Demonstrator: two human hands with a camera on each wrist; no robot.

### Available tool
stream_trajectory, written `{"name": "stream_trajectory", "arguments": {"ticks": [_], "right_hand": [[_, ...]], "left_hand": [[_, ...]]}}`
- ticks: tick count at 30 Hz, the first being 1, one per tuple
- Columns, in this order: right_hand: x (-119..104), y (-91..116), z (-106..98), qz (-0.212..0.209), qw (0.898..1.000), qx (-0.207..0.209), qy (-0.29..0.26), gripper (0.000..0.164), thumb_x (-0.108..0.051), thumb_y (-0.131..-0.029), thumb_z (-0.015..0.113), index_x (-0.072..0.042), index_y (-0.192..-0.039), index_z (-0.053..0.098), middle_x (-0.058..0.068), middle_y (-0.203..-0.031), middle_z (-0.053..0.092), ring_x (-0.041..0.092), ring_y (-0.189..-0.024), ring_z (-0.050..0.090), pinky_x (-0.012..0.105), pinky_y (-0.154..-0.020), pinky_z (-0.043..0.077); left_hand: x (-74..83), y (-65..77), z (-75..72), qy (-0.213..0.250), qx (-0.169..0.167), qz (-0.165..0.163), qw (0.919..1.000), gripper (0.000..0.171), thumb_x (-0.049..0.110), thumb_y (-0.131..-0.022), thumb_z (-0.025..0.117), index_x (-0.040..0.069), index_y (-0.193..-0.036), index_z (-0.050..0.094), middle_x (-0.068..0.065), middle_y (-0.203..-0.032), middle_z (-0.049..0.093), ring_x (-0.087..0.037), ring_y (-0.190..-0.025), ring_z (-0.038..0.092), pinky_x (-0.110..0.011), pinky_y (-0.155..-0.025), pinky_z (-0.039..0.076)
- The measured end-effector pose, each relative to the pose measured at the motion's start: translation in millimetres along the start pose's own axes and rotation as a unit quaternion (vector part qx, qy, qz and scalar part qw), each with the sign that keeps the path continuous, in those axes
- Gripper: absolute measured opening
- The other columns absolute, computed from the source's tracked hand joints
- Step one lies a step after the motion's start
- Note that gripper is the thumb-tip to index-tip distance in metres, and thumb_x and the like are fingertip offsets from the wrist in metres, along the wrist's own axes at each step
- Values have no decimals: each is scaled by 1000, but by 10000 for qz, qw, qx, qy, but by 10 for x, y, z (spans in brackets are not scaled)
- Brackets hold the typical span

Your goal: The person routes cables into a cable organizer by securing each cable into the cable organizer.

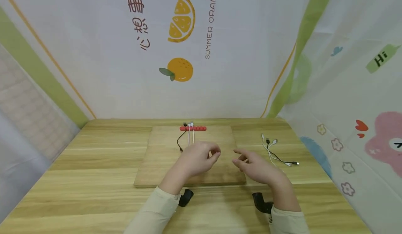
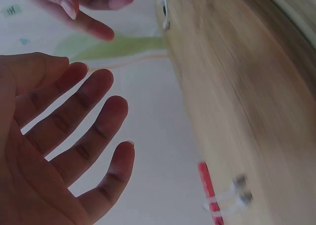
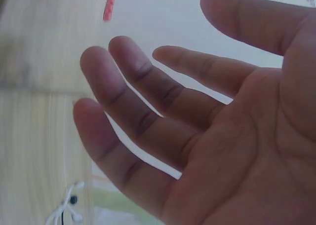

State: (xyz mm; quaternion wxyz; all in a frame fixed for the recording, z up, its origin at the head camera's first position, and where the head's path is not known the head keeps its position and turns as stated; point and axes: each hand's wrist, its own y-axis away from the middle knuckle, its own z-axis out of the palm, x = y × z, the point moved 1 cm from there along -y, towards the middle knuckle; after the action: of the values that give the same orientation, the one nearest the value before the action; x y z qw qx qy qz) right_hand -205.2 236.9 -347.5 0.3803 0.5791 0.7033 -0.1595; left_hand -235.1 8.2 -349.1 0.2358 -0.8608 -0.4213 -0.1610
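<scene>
On the wooden board (image 1: 154, 160), a black cable (image 1: 177, 142) appears seated near the left end of a red cable strip (image 1: 201, 128), its plug just beyond it. Two white cables (image 1: 189, 136) sit side by side to its right, also in the strip, so it seems to hold three; its right part shows none. These cords trail toward the person, so a finger catching one could tug it loose or drag the strip askew. The left hand (image 1: 199, 159) hovers over the board with nothing in it, fingers apart and loosely bent, thumb near the forefinger. The right hand (image 1: 255, 166) hangs near the board's right edge, fingers spread, also holding nothing. Farther right on the table (image 1: 103, 150) lie loose cables (image 1: 270, 151), black and white, crossing; lifting one could pull its neighbours along.
</scene>
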Motion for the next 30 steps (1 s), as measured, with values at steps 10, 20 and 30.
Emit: {"name": "stream_trajectory", "arguments": {"ticks": [10, 20, 30], "right_hand": [[381, -71, -416, 423, 9958, 227, 780, 64, -36, -112, 54, 0, -162, 38, 24, -135, 66, 31, -108, 70, 49, -86, 58], [1089, -60, -697, 1087, 9772, 818, 1632, 41, -29, -110, 53, 7, -127, 62, 29, -117, 68, 41, -105, 65, 54, -90, 53], [1267, -48, -609, 1313, 9727, 1040, 1607, 29, -13, -93, 60, -14, -67, 48, -1, -65, 43, 18, -63, 43, 31, -61, 36]], "left_hand": [[223, -456, 322, 475, -113, 229, 9985, 18, 23, -106, 63, 16, -109, 80, 2, -95, 78, -4, -67, 59, -21, -64, 49], [471, -733, 763, 238, -691, 213, 9971, 18, 28, -107, 63, 20, -111, 79, 11, -98, 76, 0, -80, 61, -19, -75, 51], [941, -1050, 1296, -1685, -1696, -49, 9710, 28, 43, -104, 62, 35, -128, 73, 11, -128, 73, -11, -115, 69, -34, -88, 58]]}}
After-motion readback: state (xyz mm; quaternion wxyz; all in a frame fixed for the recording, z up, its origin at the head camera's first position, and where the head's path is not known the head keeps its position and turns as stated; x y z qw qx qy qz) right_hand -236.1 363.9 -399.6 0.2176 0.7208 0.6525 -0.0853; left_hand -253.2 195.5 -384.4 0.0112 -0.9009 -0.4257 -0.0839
